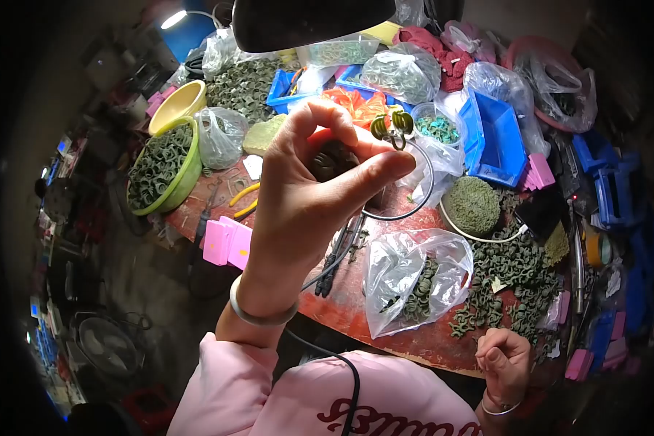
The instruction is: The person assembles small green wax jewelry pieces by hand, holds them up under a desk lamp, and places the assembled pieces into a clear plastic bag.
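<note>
The table (341, 320) is red with pale worn patches. Above it, the raised coil (392, 129) is olive green; on its right, pieces (501, 276) are dull grey-green. At its left, one basin (178, 190) is lime. Before it, the shirt (298, 400) is pink with dark-red lettering.

Left hand (305, 174): green piece (394, 129), raised, pinched. Right hand (504, 356): fingers curled, beside bench (341, 311). On bench: clear bag (394, 254), blue tray (495, 138).
</note>
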The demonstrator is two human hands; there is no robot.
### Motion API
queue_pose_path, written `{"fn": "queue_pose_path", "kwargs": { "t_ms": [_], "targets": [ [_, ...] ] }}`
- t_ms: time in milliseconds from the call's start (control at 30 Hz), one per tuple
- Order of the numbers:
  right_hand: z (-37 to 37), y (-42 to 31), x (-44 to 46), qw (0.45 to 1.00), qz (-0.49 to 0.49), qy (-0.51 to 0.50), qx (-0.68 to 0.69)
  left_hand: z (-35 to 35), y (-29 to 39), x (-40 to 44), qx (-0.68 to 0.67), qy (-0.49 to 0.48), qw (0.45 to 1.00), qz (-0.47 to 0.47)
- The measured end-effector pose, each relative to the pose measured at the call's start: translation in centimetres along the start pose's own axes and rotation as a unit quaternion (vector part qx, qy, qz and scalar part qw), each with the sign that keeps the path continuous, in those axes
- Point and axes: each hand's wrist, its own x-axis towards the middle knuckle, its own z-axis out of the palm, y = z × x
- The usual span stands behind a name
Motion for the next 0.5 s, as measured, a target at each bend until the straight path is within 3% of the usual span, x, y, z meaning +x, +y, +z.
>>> {"fn": "queue_pose_path", "kwargs": {
  "t_ms": [500],
  "targets": [
    [-0.19, -0.15, -0.15, 1.0, 0.005, 0.011, 0.023, 0.22, 0.44, 0.35, -0.039, -0.032, 0.999, -0.011]
  ]
}}
